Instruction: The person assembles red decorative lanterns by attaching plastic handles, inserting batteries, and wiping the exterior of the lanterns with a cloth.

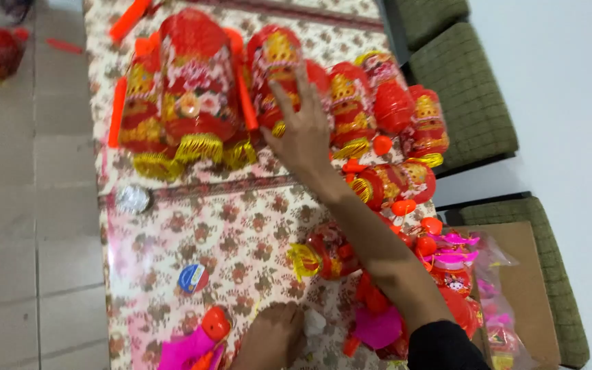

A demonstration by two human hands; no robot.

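A: How do the hands stand?

B: The right hand (pixel 304 134) is stretched out with its fingers (pixel 282 96) spread, holding nothing; the fingertips touch a wrapped red and gold lantern (pixel 275 62) in the far row on the table (pixel 234 226). The left hand (pixel 272 337) rests low at the near edge, curled over something white; whether it grips it, I cannot tell.

A: And the lantern, where does it sit?

B: Between a bigger red lantern (pixel 196 82) with gold fringe on its left and a smaller lantern (pixel 349 103) on its right, all lying on the floral tablecloth.

A: What else is about?

B: A round blue and red disc (pixel 192 278) near the left hand, a silvery disc (pixel 133 199) at the table's left edge, an orange handle (pixel 216 322) on a pink sheet (pixel 186 348), and a cardboard box (pixel 522 288) on a green chair (pixel 471 103).
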